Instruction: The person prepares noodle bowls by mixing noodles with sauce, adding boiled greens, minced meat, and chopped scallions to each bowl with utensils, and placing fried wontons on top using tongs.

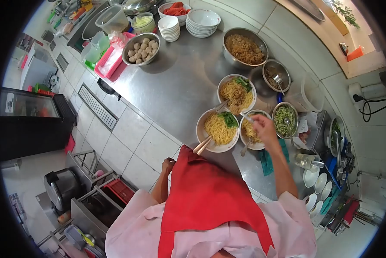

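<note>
My right hand (265,130) is closed on the handle of a spoon (246,116), above the noodle bowls. The spoon's tip is over brown minced topping in the far noodle bowl (224,95), which also holds greens. Nearer stands a second noodle bowl (200,129) with greens and utensils leaning on its rim. Partly under my right hand is a third noodle bowl (264,145) with a utensil in it. My left hand (168,164) hangs low beside my red apron, fingers curled, with nothing visible in it.
Steel bowls of brown mince (245,49), darker topping (272,73) and chopped greens (284,118) line the right side of the steel table (176,86). Meatballs (142,50), stacked white bowls (203,21) and a pink tray (111,64) stand at the back. A green cloth (268,163) lies near my right forearm.
</note>
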Demonstrator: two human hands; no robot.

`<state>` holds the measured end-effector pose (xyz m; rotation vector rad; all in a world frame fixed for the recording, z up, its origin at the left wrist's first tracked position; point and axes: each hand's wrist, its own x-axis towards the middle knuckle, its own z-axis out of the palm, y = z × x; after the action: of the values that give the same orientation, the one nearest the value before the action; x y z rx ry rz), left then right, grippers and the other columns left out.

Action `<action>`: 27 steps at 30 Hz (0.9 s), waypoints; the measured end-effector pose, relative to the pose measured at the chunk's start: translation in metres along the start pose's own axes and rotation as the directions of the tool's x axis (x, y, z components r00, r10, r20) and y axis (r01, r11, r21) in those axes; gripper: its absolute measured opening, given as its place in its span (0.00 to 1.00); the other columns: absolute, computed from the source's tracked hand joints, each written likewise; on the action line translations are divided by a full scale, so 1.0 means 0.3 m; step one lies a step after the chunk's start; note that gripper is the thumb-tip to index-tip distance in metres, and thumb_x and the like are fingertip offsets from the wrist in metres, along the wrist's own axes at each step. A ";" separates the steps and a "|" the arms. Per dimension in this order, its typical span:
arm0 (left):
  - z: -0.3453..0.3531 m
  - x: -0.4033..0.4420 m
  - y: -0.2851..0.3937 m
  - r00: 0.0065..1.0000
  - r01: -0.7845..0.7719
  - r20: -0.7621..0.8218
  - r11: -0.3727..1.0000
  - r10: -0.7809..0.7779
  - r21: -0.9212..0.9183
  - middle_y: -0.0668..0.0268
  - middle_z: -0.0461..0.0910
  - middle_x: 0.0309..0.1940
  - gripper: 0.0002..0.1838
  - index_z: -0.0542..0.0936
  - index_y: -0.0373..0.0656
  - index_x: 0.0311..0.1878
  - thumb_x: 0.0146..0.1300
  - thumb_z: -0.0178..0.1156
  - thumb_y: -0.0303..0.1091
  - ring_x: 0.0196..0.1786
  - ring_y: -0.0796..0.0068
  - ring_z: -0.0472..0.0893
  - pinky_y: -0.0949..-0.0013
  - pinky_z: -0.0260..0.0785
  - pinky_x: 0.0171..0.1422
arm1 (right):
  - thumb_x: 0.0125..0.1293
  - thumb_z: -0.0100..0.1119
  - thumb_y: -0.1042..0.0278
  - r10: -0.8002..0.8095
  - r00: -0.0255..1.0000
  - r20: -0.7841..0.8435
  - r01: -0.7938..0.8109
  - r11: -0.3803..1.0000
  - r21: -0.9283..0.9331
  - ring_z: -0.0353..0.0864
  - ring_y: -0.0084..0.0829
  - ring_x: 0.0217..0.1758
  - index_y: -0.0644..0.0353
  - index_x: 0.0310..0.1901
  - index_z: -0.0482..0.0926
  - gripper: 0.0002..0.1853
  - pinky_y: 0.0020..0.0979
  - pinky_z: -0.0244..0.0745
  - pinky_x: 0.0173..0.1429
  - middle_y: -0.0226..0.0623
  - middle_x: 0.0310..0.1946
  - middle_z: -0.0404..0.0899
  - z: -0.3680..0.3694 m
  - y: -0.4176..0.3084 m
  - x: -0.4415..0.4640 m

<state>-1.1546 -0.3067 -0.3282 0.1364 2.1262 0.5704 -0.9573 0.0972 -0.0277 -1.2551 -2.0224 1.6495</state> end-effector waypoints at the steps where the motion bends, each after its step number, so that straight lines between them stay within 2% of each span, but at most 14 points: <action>1: 0.000 -0.011 -0.020 1.000 -0.007 -0.003 1.000 0.007 -0.008 0.50 0.84 0.30 0.16 0.83 0.40 0.39 0.51 0.63 0.40 0.33 0.61 0.85 0.64 0.76 0.39 | 0.64 0.48 0.78 0.004 1.000 0.004 -0.004 1.000 0.002 0.68 0.22 0.23 0.62 0.45 0.77 0.11 0.25 0.65 0.26 0.28 0.23 0.72 0.033 0.023 -0.035; 3: -0.008 -0.035 -0.034 0.999 0.039 -0.002 0.999 -0.039 0.035 0.51 0.84 0.29 0.15 0.83 0.40 0.38 0.50 0.63 0.39 0.32 0.61 0.84 0.64 0.76 0.38 | 0.60 0.48 0.81 -0.505 0.863 0.010 0.442 0.744 -0.501 0.74 0.39 0.32 0.62 0.46 0.77 0.13 0.35 0.71 0.37 0.37 0.28 0.74 0.111 0.029 -0.106; 8: -0.033 -0.073 -0.050 0.998 0.063 -0.007 0.997 -0.063 0.033 0.53 0.83 0.27 0.13 0.82 0.39 0.37 0.50 0.60 0.37 0.30 0.63 0.84 0.66 0.75 0.34 | 0.55 0.49 0.82 -0.578 0.814 0.053 0.430 0.539 -0.725 0.74 0.48 0.38 0.64 0.46 0.77 0.16 0.39 0.72 0.40 0.45 0.33 0.73 0.171 0.021 -0.182; 11: -0.035 -0.070 -0.037 0.999 -0.007 -0.033 0.999 0.006 -0.043 0.53 0.83 0.26 0.14 0.82 0.38 0.38 0.51 0.59 0.37 0.30 0.63 0.84 0.65 0.75 0.36 | 0.60 0.48 0.80 -0.605 0.796 -0.039 0.455 0.640 -0.619 0.74 0.39 0.32 0.64 0.45 0.77 0.13 0.32 0.70 0.36 0.37 0.27 0.71 0.119 0.030 -0.138; 12: -0.019 -0.041 -0.058 0.999 0.040 -0.023 0.998 -0.041 -0.045 0.54 0.83 0.27 0.14 0.82 0.38 0.38 0.51 0.59 0.37 0.31 0.63 0.84 0.65 0.75 0.37 | 0.62 0.48 0.79 -0.266 0.959 -0.102 0.239 0.946 -0.219 0.71 0.31 0.28 0.64 0.45 0.77 0.11 0.28 0.66 0.31 0.32 0.25 0.70 0.083 0.039 -0.112; 13: -0.003 -0.007 -0.070 0.997 0.080 -0.014 0.996 -0.081 -0.049 0.54 0.83 0.27 0.15 0.82 0.38 0.38 0.51 0.59 0.37 0.31 0.63 0.84 0.65 0.75 0.38 | 0.65 0.47 0.77 0.089 0.996 0.004 -0.088 0.973 0.213 0.68 0.22 0.23 0.63 0.45 0.77 0.10 0.23 0.62 0.26 0.27 0.23 0.68 0.045 0.034 -0.077; 16: -0.005 -0.017 -0.017 0.999 -0.014 -0.039 0.998 0.012 -0.058 0.57 0.83 0.24 0.14 0.83 0.38 0.37 0.52 0.60 0.38 0.29 0.67 0.83 0.66 0.75 0.36 | 0.68 0.46 0.73 0.254 0.946 0.201 -0.322 0.810 0.491 0.58 0.11 0.18 0.62 0.45 0.76 0.10 0.17 0.51 0.19 0.21 0.22 0.67 -0.085 -0.116 0.048; 18: -0.009 -0.024 0.019 1.000 -0.002 -0.011 0.993 0.000 -0.118 0.60 0.83 0.23 0.14 0.82 0.37 0.40 0.53 0.61 0.36 0.25 0.71 0.82 0.68 0.73 0.29 | 0.67 0.47 0.72 0.212 0.960 0.181 -0.276 0.811 0.515 0.53 0.10 0.16 0.61 0.46 0.76 0.10 0.17 0.44 0.16 0.22 0.22 0.68 -0.134 -0.158 0.192; 20: -0.009 -0.017 0.039 0.999 0.037 0.016 0.991 -0.035 -0.128 0.61 0.82 0.22 0.14 0.81 0.36 0.42 0.54 0.60 0.34 0.21 0.74 0.79 0.70 0.70 0.24 | 0.67 0.48 0.71 0.145 0.986 0.087 -0.168 0.900 0.402 0.54 0.10 0.16 0.60 0.45 0.77 0.10 0.17 0.45 0.16 0.21 0.21 0.66 -0.176 -0.207 0.367; 22: -0.011 -0.020 0.048 0.998 0.057 0.010 0.986 -0.056 -0.160 0.61 0.82 0.21 0.15 0.80 0.35 0.43 0.54 0.61 0.34 0.20 0.75 0.78 0.71 0.68 0.22 | 0.65 0.49 0.72 0.011 0.997 -0.074 0.004 0.981 0.196 0.65 0.20 0.17 0.59 0.45 0.77 0.09 0.22 0.59 0.18 0.27 0.20 0.69 -0.209 -0.193 0.603; 23: -0.011 -0.028 0.055 0.997 0.071 -0.009 0.985 -0.073 -0.158 0.61 0.82 0.22 0.15 0.80 0.35 0.44 0.55 0.60 0.34 0.20 0.75 0.78 0.71 0.68 0.22 | 0.63 0.49 0.74 -0.284 0.918 -0.277 0.226 0.949 -0.221 0.71 0.30 0.21 0.59 0.42 0.77 0.09 0.29 0.66 0.24 0.33 0.22 0.73 -0.202 -0.181 0.721; 24: -0.004 -0.019 0.035 0.997 0.071 -0.005 0.977 -0.074 -0.201 0.61 0.83 0.23 0.15 0.80 0.35 0.44 0.55 0.60 0.33 0.20 0.75 0.78 0.72 0.68 0.21 | 0.61 0.49 0.75 -0.593 0.734 -0.330 0.301 0.720 -0.625 0.78 0.40 0.25 0.60 0.40 0.78 0.08 0.36 0.74 0.30 0.39 0.25 0.77 -0.195 -0.178 0.814; 25: -0.014 -0.041 0.048 0.996 0.076 -0.021 0.978 -0.081 -0.192 0.60 0.83 0.23 0.14 0.80 0.35 0.43 0.55 0.60 0.32 0.19 0.75 0.78 0.72 0.67 0.20 | 0.61 0.49 0.75 -0.604 0.725 -0.332 0.308 0.715 -0.628 0.78 0.40 0.25 0.60 0.40 0.78 0.08 0.36 0.74 0.30 0.39 0.25 0.77 -0.200 -0.190 0.871; 27: -0.025 -0.067 0.048 0.993 0.113 0.002 0.969 -0.115 -0.219 0.60 0.83 0.24 0.13 0.80 0.35 0.43 0.55 0.60 0.31 0.19 0.75 0.78 0.73 0.67 0.19 | 0.60 0.51 0.74 -0.636 0.764 -0.111 0.073 0.257 -0.964 0.79 0.48 0.34 0.58 0.44 0.79 0.11 0.41 0.75 0.41 0.44 0.31 0.81 -0.210 -0.217 0.951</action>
<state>-1.1504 -0.3026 -0.3032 -0.1118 2.0500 0.7333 -1.1168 0.3502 -0.0393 -1.0601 -2.6039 -0.2887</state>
